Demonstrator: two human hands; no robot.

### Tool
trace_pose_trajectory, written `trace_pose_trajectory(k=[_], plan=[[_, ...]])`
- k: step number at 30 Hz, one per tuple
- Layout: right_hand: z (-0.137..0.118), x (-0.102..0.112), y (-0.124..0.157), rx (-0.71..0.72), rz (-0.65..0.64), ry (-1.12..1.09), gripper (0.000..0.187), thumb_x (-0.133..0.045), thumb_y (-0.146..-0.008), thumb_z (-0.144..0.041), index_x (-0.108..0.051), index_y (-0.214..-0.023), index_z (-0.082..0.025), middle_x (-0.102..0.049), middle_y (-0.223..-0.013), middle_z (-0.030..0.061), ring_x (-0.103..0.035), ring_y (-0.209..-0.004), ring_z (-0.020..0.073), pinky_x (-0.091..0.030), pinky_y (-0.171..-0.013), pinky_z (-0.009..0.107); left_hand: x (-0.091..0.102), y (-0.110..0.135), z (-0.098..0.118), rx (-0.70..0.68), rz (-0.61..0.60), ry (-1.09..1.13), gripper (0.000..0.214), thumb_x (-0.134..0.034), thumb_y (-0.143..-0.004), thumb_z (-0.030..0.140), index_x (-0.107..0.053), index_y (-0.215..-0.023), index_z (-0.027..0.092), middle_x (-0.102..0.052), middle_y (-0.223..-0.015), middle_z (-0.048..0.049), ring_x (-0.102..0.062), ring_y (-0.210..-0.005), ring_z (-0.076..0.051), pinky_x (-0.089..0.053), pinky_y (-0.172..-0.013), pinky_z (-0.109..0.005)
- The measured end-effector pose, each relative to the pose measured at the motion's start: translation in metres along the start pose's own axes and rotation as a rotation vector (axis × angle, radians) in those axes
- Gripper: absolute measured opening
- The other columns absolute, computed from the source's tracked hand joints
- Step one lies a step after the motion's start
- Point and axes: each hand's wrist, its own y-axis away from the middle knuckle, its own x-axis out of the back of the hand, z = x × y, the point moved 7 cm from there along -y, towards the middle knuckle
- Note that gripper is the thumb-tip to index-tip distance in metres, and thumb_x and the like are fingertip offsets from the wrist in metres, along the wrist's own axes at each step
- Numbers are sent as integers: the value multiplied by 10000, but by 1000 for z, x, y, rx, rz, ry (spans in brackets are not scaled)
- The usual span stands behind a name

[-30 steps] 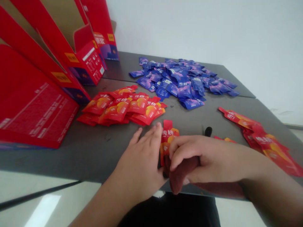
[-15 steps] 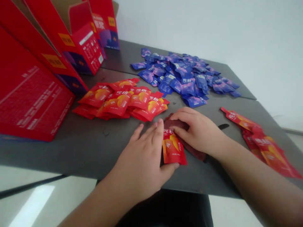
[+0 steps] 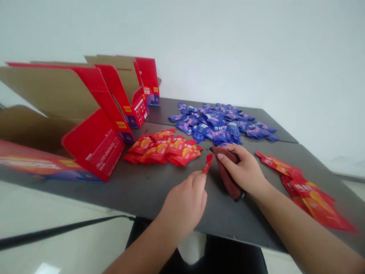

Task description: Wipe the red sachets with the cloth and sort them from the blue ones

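My left hand [image 3: 186,201] is closed around a red pouch [image 3: 208,163], lifted off the table; only its top end shows above my fingers. My right hand [image 3: 245,167] grips a folded brown cloth [image 3: 225,171] with a dark edge, low over the table. Left of my hands lies a heap of red pouches [image 3: 162,148] printed with orange fruit. Farther back spreads a big pile of blue pouches [image 3: 216,123]. A few more red pouches [image 3: 305,186] lie to the right, beyond my right forearm.
Open red cartons [image 3: 99,148] stand along the table's left side, flaps raised. Behind the grey table [image 3: 159,190] rises a white wall [image 3: 228,49]. Under the near edge are a dark seat or lap and a black strap [image 3: 71,227] above the floor.
My left hand has picked up the red pouch that lay flat under it. My right hand has drawn away from that pouch with the cloth. The view has tilted up, showing more of the cartons.
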Motion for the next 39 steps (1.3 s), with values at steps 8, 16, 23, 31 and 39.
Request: trace_pose_trajectory(k=[8,16,23,31,39], plan=[[-9,-1,5,-9,-55,-75,233,-690,-961,-414,-731,-1120,-250,-754,-1136,58,-690,-1053,254,-515,-970,437,13,3,-11,241,-91,-96,146,-507,-1019,303,-623,-979,223,-698,-1002,-81,-719,-951,-293,-571,-816,-417],[-28,3,10,61,-295,-56,213,-702,-948,-317,-721,-1146,-241,-741,-1151,52,-681,-1072,238,-518,-967,409,0,-13,-2,-63,-417,175,1381,-884,-678,684,-132,-1711,159,-176,-1770,-229,-168,-1643,-417,-261,-1301,-603],[-61,0,36,157,-786,-136,347,-733,-833,-61,-757,-1108,-271,-721,-1182,4,-688,-1090,185,-533,-974,312,-22,-15,3,-125,-467,158,1387,-925,-650,647,-159,-1707,179,-174,-1758,-237,-221,-1635,-374,-185,-1324,-613],[-54,-24,51,188,-787,-14,202,-728,-882,-74,-735,-964,-259,-702,-1100,-8,-659,-1077,180,-497,-1011,338,-27,-12,-3,-70,-428,141,1461,-930,-624,694,-146,-1687,71,-221,-1736,-263,-296,-1608,-384,-224,-1341,-566],[-13,-17,36,170,-555,444,168,-586,-1012,-254,-712,-1122,-270,-681,-1133,62,-668,-1035,271,-534,-929,468,-25,-14,-2,-43,-444,115,1413,-907,-627,743,-221,-1674,89,-242,-1735,-244,-300,-1607,-392,-200,-1345,-585]])
